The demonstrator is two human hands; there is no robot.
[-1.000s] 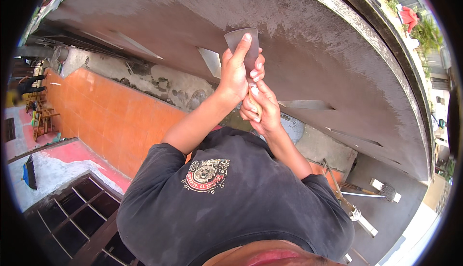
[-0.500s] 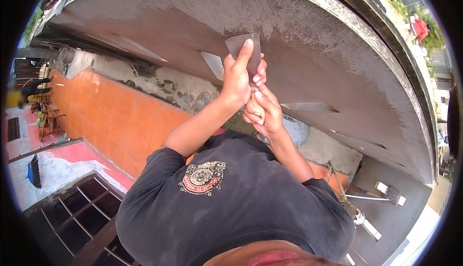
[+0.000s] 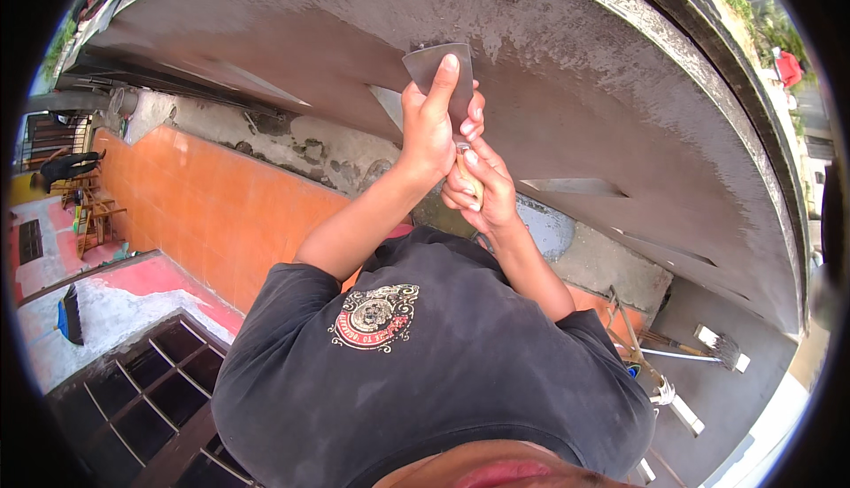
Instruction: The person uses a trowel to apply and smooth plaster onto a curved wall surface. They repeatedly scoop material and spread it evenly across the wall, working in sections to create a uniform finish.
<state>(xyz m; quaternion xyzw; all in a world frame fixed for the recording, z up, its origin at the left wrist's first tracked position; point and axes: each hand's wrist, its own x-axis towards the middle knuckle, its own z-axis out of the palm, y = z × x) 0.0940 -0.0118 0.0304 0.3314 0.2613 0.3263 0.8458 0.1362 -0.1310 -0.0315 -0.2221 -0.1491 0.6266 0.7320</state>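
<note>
In both hands I hold a putty knife (image 3: 463, 89) with a wide dark blade and a pale wooden handle. Its broad front edge lies against the grey, patchily smeared wall (image 3: 584, 89). My left hand (image 3: 428, 138) is closed around the blade, with the thumb stretched along its face. Just below, my right hand (image 3: 494, 189) wraps the handle. Part of the blade is covered by the left thumb and fingers.
The wall has several slanted openings (image 3: 575, 187) and a pale top ledge (image 3: 611, 1). An orange tiled floor (image 3: 212, 205) stretches left, with wooden chairs (image 3: 96, 213) and another person (image 3: 71, 166) beyond. A brush (image 3: 728, 352) and poles stand at right.
Both hands and the putty knife have moved a little up and to the left in the picture, the blade edge sitting farther along the wall. My grip is unchanged.
</note>
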